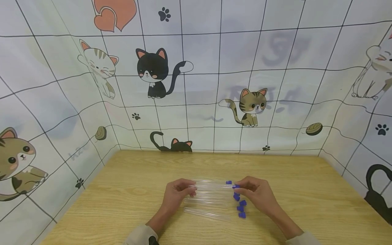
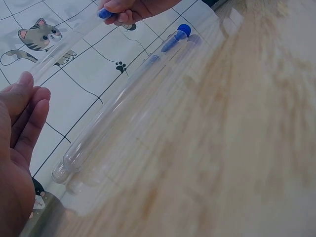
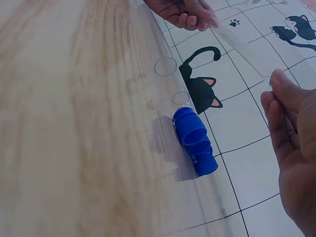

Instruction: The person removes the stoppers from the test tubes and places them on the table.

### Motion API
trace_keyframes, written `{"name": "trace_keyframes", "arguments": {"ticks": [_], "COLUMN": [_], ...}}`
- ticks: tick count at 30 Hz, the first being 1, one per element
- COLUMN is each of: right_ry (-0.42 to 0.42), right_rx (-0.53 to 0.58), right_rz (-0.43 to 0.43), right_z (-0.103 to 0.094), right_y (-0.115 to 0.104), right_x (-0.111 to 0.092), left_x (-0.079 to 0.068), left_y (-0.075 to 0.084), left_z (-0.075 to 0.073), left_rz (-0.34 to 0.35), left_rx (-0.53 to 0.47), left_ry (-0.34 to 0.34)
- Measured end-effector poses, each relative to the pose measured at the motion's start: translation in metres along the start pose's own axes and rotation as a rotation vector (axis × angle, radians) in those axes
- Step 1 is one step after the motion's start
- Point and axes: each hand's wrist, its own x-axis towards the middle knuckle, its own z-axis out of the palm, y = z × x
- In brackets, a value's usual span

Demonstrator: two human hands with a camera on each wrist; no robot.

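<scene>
My left hand (image 1: 177,194) pinches a clear test tube (image 1: 214,186) near its left end. The tube is lifted above the table and lies almost level between both hands. At its other end my right hand (image 1: 258,195) pinches a small blue cap (image 2: 104,13) between thumb and fingertips. The cap sits right at the tube's mouth and is partly hidden by the fingers. Under the hands, several more clear tubes (image 1: 206,213) lie side by side on the table. Loose blue caps (image 3: 190,129) lie in a rough row by the tubes' right ends.
The wooden table (image 1: 122,190) reaches back to a white cloth (image 1: 202,112) with a black grid and cartoon cats. That cloth also hangs along the left and right sides. A cap (image 1: 242,215) lies nearest the front of the row.
</scene>
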Motion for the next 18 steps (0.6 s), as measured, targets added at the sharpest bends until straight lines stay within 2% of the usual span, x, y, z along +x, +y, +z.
{"name": "trace_keyframes", "arguments": {"ticks": [6, 11, 18], "right_ry": [-0.033, -0.023, -0.003], "right_rx": [0.049, 0.022, -0.014], "right_rz": [0.005, 0.018, -0.027], "right_z": [-0.003, -0.003, 0.003], "right_y": [0.007, 0.005, -0.021], "right_x": [-0.001, -0.001, -0.001], "left_x": [0.001, 0.002, 0.005], "left_y": [-0.002, -0.002, 0.005], "left_z": [0.001, 0.001, -0.002], "left_rz": [0.033, 0.047, 0.001], "left_rx": [0.011, 0.012, 0.057], "left_ry": [-0.006, -0.02, 0.025]}}
